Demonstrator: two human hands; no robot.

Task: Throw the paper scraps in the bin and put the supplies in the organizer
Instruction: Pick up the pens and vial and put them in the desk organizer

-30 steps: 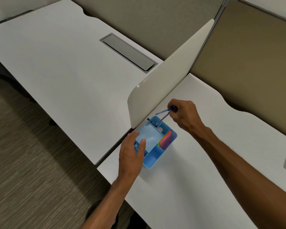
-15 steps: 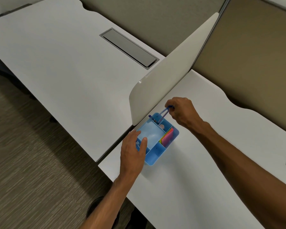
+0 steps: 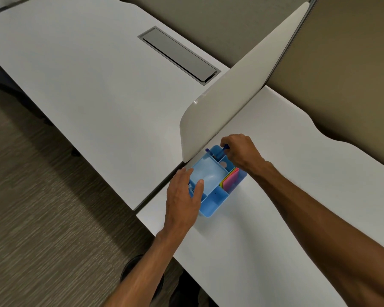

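Note:
A light blue organizer (image 3: pixel 215 201) with several compartments stands on the white desk (image 3: pixel 253 229) against the foot of a divider panel. My left hand (image 3: pixel 183 200) grips its near-left rim, thumb inside. My right hand (image 3: pixel 239 151) pinches the top of a blue pen (image 3: pixel 220 151) that leans in the far corner compartment; a second blue pen (image 3: pixel 209 152) leans beside it. Coloured sticky notes (image 3: pixel 230 180) stand on edge in the right compartment. The big middle compartment looks bare.
A white curved divider panel (image 3: pixel 231 103) rises just behind the organizer. Left of it lies another white desk (image 3: pixel 87 85) with a grey cable hatch (image 3: pixel 179 54). Beige partition walls (image 3: pixel 341 74) close the back. Carpet floor (image 3: pixel 31 218) and a dark round object (image 3: pixel 129 269) lie below left.
My right hand has lowered the blue pens into the organizer's far corner compartment. My left hand has stayed on the rim.

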